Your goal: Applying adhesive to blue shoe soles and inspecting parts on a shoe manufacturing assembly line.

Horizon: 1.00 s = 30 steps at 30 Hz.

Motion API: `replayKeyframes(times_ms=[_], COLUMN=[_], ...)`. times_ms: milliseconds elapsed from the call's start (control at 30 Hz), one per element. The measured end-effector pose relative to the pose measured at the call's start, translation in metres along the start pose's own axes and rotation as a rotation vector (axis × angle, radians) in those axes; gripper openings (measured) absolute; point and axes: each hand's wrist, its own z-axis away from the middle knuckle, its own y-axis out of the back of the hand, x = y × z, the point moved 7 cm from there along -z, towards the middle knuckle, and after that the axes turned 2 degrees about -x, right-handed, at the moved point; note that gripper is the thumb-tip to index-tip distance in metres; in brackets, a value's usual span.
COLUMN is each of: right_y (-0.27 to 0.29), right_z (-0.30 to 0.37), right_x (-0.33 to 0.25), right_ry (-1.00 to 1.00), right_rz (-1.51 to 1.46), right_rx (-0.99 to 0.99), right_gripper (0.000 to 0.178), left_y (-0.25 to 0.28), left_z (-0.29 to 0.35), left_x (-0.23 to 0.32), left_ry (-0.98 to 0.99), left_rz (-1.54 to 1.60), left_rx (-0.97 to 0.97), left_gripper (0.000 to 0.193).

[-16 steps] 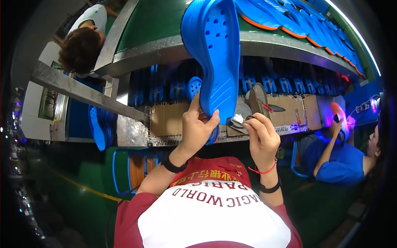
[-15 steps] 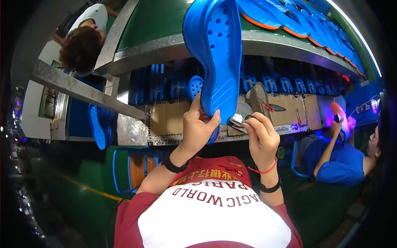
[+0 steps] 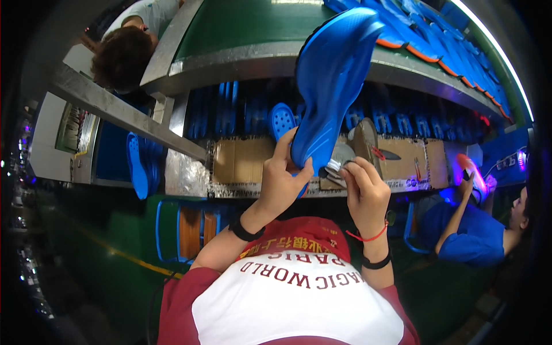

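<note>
Sole of blue foam (image 3: 328, 92) is slanting upward over the cardboard-topped bench (image 3: 236, 164), its lower, ridged end just above the near edge and its upper end overlapping, in this view, the metal front rail (image 3: 247, 66) of a green worktop (image 3: 247, 26). The left hand (image 3: 282, 181) is gripping that lower end, its thumb and fingers closing on the foam. The right hand (image 3: 367, 190) is hovering beside it over the bench's near edge, thumb and fingertips pinching a small white-and-grey item (image 3: 333, 167), too small to identify, next to the sole; I cannot tell whether the two are touching. Behind the right hand, a grey round dish (image 3: 344, 152) and a grey-brown shoe-shaped form (image 3: 363, 135) are resting on the bench, with a red-handled tool (image 3: 377, 153) lying just beside the form. Red-handled pliers (image 3: 418, 168) are lying toward the right end, near the front edge. A perforated blue clog (image 3: 281, 119) is showing behind the left hand, and orange-edged blue pieces (image 3: 454, 52) are overlapping along the worktop's right side.
</note>
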Motion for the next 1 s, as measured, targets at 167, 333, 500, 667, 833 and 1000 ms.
replayKeyframes(times_ms=[167,333,500,667,833,1000], right_y=[0.031,0.039,0.019,-0.024,-0.059,-0.082], right_z=[0.001,0.008,0.019,0.031,0.043,0.048], right_x=[0.014,0.021,0.034,0.056,0.069,0.075], right_ry=[-0.093,-0.095,-0.109,-0.215,-0.229,-0.235], right_rz=[-0.104,-0.086,-0.157,-0.136,-0.069,-0.111], right_rx=[0.238,0.238,0.191,0.019,-0.077,-0.125], right_gripper=[0.01,0.009,0.009,0.01,0.008,0.005], left_y=[-0.002,0.008,-0.003,-0.001,0.065,0.267], left_z=[-0.049,-0.136,-0.242,-0.227,-0.081,0.08], left_x=[-0.005,-0.017,-0.009,-0.02,-0.082,-0.2], left_ry=[0.139,0.362,0.262,0.047,-0.246,0.172], left_rz=[0.24,0.442,0.908,0.766,0.411,-0.153], left_rx=[-0.08,-0.247,-0.144,0.159,0.435,1.294], left_gripper=[0.049,0.026,0.026,0.056,0.025,0.026])
